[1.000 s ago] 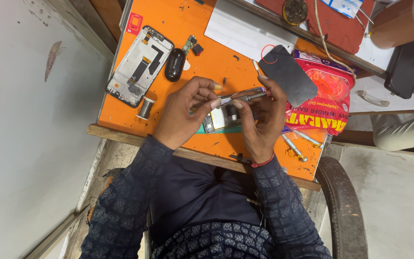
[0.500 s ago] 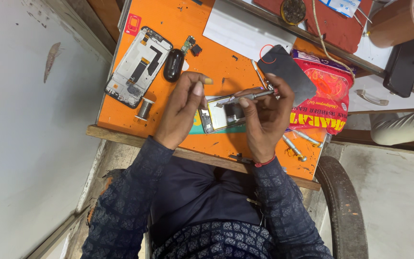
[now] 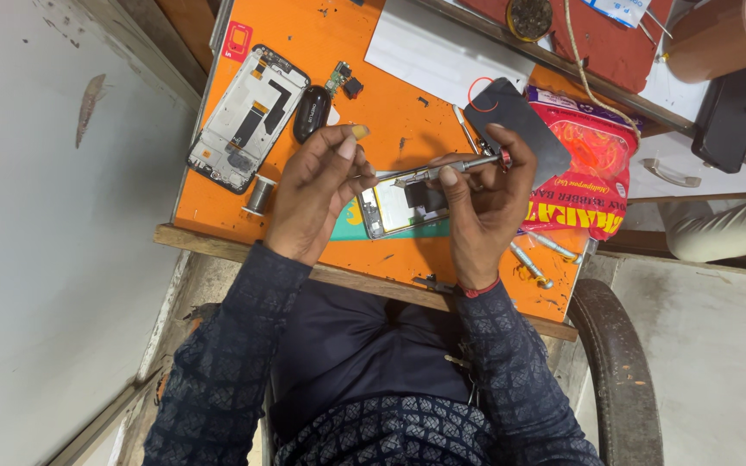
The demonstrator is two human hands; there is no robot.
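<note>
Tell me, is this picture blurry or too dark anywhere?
Head view: even daylight, no strong glare. The orange work board and the opened phone look sharp. The right hand holding the screwdriver is clear. The left hand casts a soft shadow. The picture's corners bend slightly.

Bright, even daylight, soft shadows, sharp focus, with slight wide-angle stretching at the edges.

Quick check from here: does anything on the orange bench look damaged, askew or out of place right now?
Nothing looks spilled. The stripped phone frame lies askew at the orange mat's corner, its insides bare. The right hand holds a screwdriver over the opened phone, which the left hand steadies.
</note>
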